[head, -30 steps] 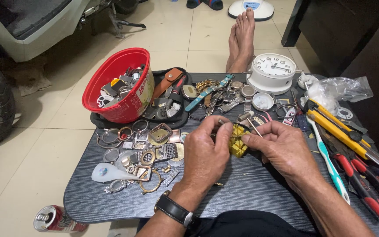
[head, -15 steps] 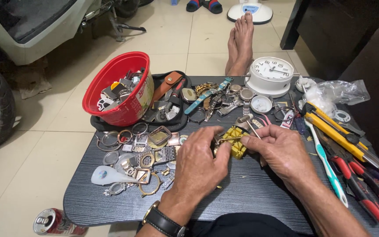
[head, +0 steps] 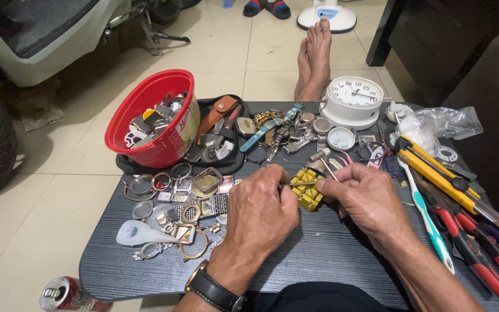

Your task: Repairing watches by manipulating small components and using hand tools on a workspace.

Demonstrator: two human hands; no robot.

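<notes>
A small yellow block-shaped holder (head: 306, 189) sits on the dark table (head: 319, 260) between both of my hands. My left hand (head: 261, 211), a black watch on its wrist, pinches a thin metal piece against the holder's left side. On the other side my right hand (head: 368, 199) grips a small hammer (head: 323, 162) with a metal head that pokes up just above the holder. What lies on the holder itself is too small to make out.
A red bowl (head: 154, 118) of watch parts stands on a black tray at the back left, loose watch cases and rings (head: 186, 202) beside it. White clock (head: 353, 98) at the back. Pliers, a yellow knife (head: 440, 179) and a toothbrush (head: 428, 214) lie at right. Bare feet (head: 316, 58) beyond the table.
My hands have stayed on the yellow holder with small finger shifts. The camera view has moved slightly.
</notes>
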